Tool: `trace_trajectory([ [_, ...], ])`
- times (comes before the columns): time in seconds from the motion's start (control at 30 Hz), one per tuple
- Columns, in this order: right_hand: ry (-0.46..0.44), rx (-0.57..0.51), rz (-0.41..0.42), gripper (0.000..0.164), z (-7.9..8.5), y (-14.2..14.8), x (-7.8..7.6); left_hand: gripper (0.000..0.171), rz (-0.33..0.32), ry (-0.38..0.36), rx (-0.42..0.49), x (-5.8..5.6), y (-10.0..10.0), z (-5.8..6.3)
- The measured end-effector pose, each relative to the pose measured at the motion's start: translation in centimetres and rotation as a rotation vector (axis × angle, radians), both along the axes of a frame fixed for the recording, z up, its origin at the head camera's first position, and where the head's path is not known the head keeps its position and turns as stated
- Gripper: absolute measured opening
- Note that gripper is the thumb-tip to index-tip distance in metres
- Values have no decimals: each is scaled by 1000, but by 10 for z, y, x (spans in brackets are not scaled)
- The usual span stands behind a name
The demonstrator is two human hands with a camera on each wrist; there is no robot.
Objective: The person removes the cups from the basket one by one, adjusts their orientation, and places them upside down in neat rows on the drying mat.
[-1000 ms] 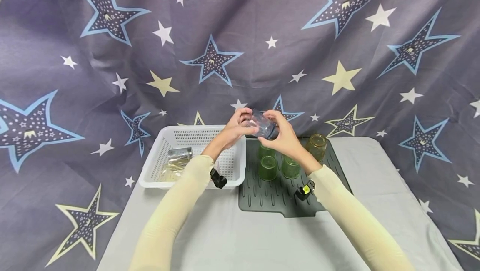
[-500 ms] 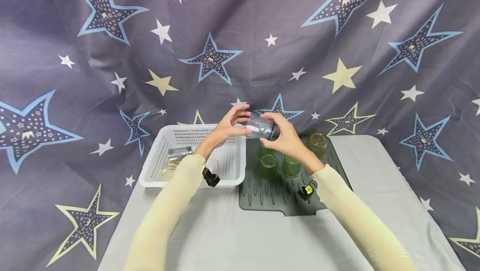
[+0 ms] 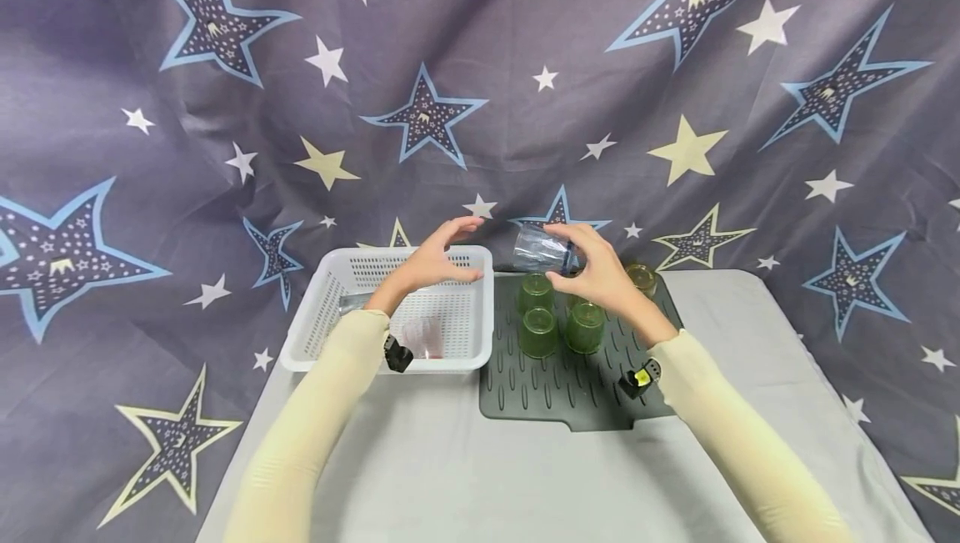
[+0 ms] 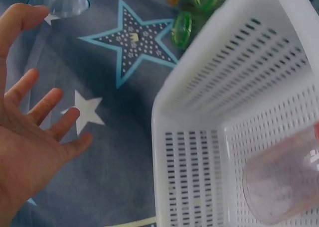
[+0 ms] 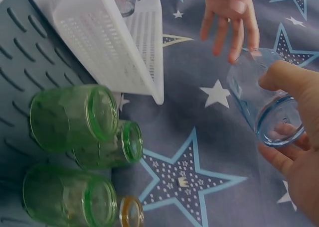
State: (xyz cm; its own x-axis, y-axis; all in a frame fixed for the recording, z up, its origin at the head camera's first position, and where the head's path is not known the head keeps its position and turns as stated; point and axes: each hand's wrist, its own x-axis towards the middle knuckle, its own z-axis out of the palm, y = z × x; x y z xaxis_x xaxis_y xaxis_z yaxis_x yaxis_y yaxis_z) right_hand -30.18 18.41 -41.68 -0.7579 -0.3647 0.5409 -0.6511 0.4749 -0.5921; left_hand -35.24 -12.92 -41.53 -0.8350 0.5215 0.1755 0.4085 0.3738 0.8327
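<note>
My right hand (image 3: 600, 272) grips a clear bluish drinking glass (image 3: 536, 248) near its thick base, thumb on one side and fingers on the other. The glass lies tilted almost sideways in the air above the back of the dark drying mat (image 3: 525, 401), its mouth pointing left. My left hand (image 3: 431, 263) is apart from the glass, with thumb and fingers spread and nothing between them. It hovers over the white perforated basket (image 3: 486, 318). In the right wrist view, the bluish glass (image 5: 244, 82) shows its mouth toward the left fingertips.
Several green glasses (image 3: 538, 333) stand upside down on the mat, with an amber glass (image 3: 642, 279) at its back right. Inside the basket lie a pinkish glass (image 3: 423, 336) and a clear glass (image 3: 352, 301), partly behind the left arm. A starry cloth (image 3: 480, 67) hangs behind.
My left hand has let go of the bluish glass and drawn back left over the basket. My right hand has carried the glass slightly right.
</note>
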Motion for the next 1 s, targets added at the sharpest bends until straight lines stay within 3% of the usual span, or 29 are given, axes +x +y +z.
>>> trace_trajectory([
  [0.23,-1,46,-51,67,7,20,0,86,40,26,-105,1,-12,-5],
  [0.6,16,94,-123,67,11,50,-1,86,62,-9,-185,0,-28,-16],
  [1.0,-15,167,-165,62,20,67,-3,83,57,0,-259,-4,-49,-24],
])
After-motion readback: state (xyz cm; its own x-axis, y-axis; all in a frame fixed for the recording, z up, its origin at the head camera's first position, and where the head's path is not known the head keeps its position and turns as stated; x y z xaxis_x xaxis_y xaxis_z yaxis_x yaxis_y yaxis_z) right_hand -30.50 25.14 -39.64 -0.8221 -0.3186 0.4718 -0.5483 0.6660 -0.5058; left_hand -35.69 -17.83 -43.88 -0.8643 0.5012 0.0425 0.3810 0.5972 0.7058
